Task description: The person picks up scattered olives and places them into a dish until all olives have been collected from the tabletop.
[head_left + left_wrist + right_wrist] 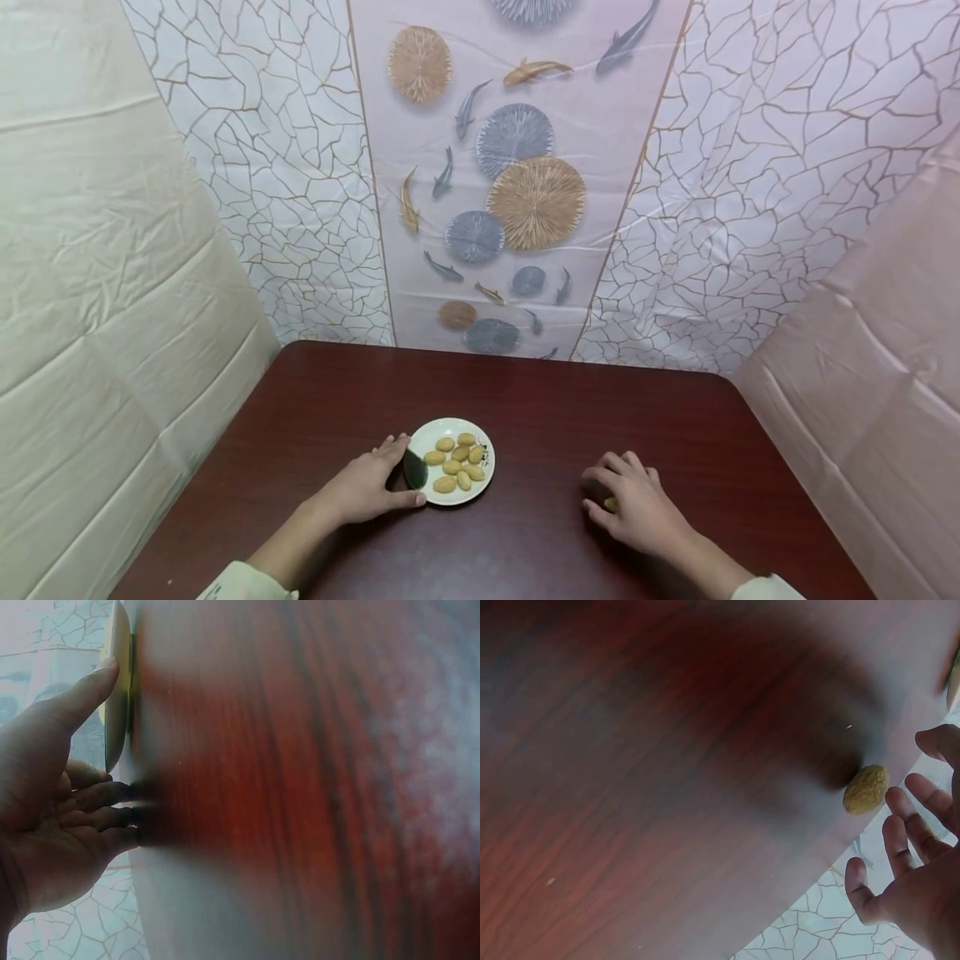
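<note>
A small white plate point(447, 494) with a dark green patch at its left carries several oval, yellow-tan, nut-like pieces point(445, 484). My left hand point(365, 485) rests at the plate's left rim, thumb on the near edge and straight fingers by the far-left edge. In the left wrist view the thumb point(97, 686) touches the rim. Away to the right, my right hand point(637, 506) arches low over one similar piece point(611, 504). The right wrist view shows this wrinkled oval piece point(867, 790) on the table, beside the spread, slightly bent fingers and not gripped.
A dark red-brown wooden table point(540, 400) lies under both hands. Patterned cloth point(480, 183) with fish and round motifs hangs behind its far edge. Beige cloth walls stand on the left point(112, 292) and right point(862, 350).
</note>
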Demonstrator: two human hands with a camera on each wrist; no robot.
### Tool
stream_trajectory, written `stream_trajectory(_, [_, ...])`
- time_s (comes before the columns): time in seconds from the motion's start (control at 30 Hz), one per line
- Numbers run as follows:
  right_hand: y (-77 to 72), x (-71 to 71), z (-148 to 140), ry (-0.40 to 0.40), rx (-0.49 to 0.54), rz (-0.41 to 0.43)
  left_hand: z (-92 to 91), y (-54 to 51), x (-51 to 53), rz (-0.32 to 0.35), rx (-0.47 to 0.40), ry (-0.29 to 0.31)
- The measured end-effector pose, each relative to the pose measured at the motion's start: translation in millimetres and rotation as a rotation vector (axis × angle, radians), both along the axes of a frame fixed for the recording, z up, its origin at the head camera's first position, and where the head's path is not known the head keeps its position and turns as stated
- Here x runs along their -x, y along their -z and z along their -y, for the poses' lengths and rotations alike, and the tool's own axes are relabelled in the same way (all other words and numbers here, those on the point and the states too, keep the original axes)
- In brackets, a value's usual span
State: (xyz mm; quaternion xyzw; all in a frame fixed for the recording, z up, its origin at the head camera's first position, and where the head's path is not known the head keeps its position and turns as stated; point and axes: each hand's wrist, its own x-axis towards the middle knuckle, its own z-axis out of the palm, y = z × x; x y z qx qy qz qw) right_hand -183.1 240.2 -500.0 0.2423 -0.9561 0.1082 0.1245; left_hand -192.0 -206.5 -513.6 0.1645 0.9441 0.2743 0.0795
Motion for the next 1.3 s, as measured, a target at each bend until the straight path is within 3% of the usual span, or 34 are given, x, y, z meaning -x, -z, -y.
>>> stream_trajectory(0.53, [1.1,-3.0,-23,0.021,-0.002,0.025,-0.9,-3.1,0.1,-0.001,-0.009,0.002])
stream_trajectory(0.87, [2.9,-5.5,-31,0.014,0.001,0.119,-0.2,-0.7,0.8,0.005,-0.004,-0.002])
stream_trajectory(1.3, [6.5,-1.8,-30,0.013,-0.003,0.096,0.7,1.5,1.7,0.004,-0.005,-0.002])
